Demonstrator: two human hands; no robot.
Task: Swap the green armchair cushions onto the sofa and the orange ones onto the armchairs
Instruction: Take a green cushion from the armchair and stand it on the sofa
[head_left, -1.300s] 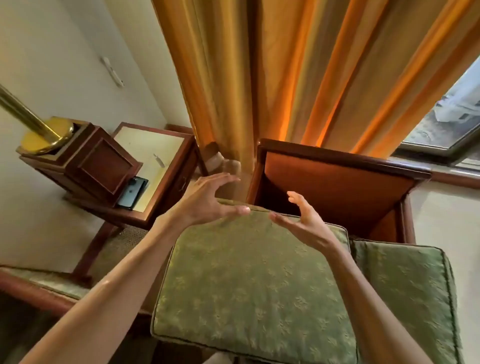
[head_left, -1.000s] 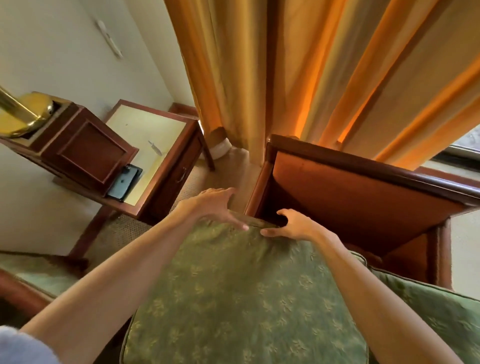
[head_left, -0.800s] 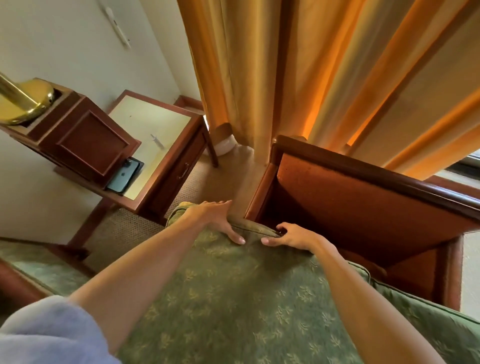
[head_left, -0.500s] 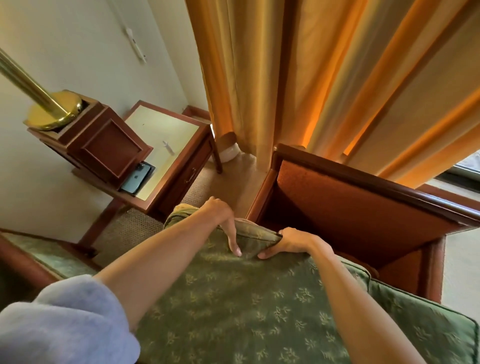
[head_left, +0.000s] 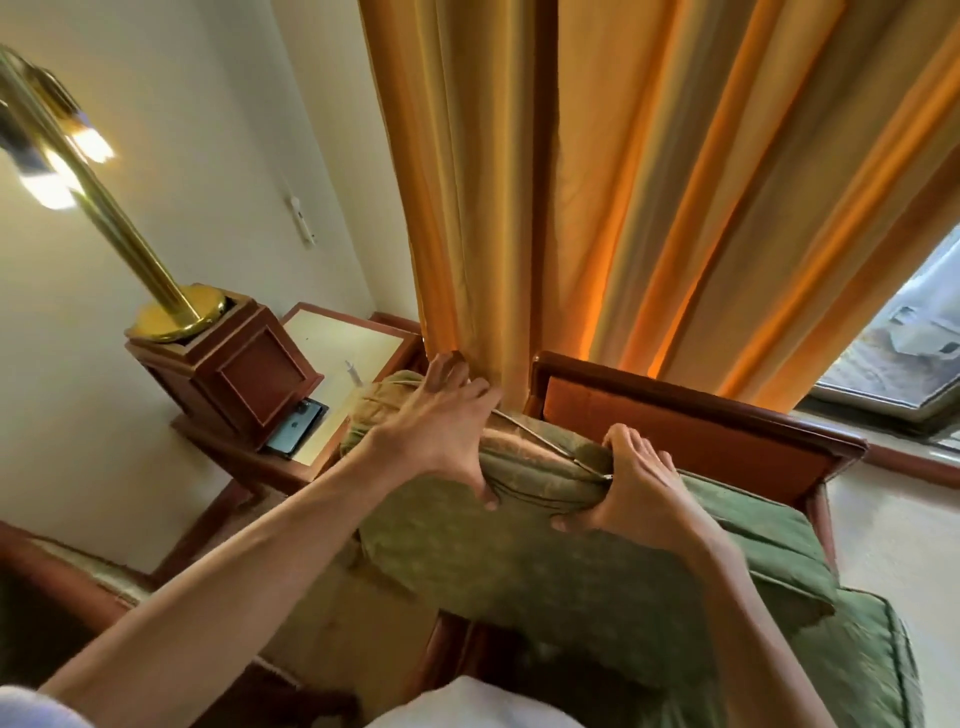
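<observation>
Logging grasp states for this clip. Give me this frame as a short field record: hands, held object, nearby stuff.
left hand: gripping the top edge of the green cushion, fingers over its far side
right hand: gripping the same edge, thumb in front
cushion state: raised on edge, tilted
second green cushion: lower right, flat on the seat
armchair back: orange upholstery, wood frame
side table: holds a phone and a lamp base

Green patterned cushion (head_left: 545, 566) — tilted up, far edge raised toward twelve o'clock; second green cushion (head_left: 878, 670) flat at four o'clock.
</observation>
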